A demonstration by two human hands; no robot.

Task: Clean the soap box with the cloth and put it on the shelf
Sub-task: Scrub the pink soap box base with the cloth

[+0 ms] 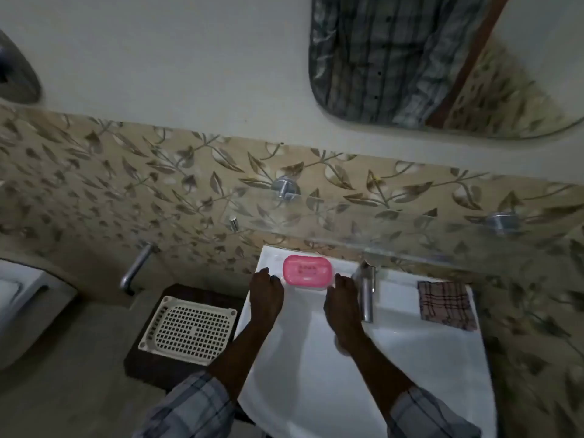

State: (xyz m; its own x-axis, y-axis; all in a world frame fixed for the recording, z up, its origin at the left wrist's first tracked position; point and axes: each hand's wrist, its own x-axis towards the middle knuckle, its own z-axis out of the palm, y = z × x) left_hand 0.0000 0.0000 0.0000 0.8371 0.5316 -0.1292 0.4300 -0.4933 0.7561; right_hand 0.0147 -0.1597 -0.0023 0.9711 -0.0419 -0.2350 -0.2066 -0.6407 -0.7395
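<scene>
A pink soap box (307,270) with a clear base rests on the back left rim of the white sink (410,358). My left hand (265,294) touches its left end and my right hand (343,300) touches its right end, fingers curled around the box. A checked cloth (446,304) lies flat on the sink's right rim, apart from both hands. A glass shelf (395,235) runs along the tiled wall just above the sink, held by two chrome brackets.
A chrome tap (366,289) stands right of my right hand. A cream plastic grid tray (189,330) lies on a dark stool left of the sink. A wall tap (136,270) sticks out further left. A mirror (426,64) hangs above.
</scene>
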